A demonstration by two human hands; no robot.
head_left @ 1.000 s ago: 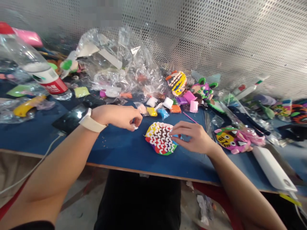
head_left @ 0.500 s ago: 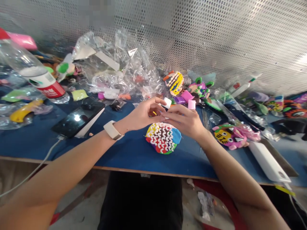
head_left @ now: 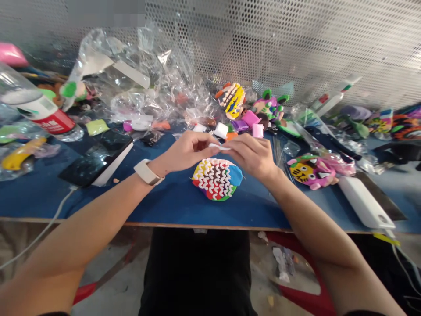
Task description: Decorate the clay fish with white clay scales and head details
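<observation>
One white strip (head_left: 219,147), already drawn out thin and clear of the disc, pinched in the joint grip of left hand (head_left: 184,152) and right hand (head_left: 255,156); one multicoloured disc (head_left: 215,179) with white wavy rows, counter (head_left: 164,210)-laid, just nearside of the grip; white packet (head_left: 221,130) just beyond.

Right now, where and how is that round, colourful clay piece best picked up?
Probably by the blue edge of the clay piece, pinched from the right: the piece lies flat on the table, and white squiggles cover most of its top but leave that edge bare.
</observation>
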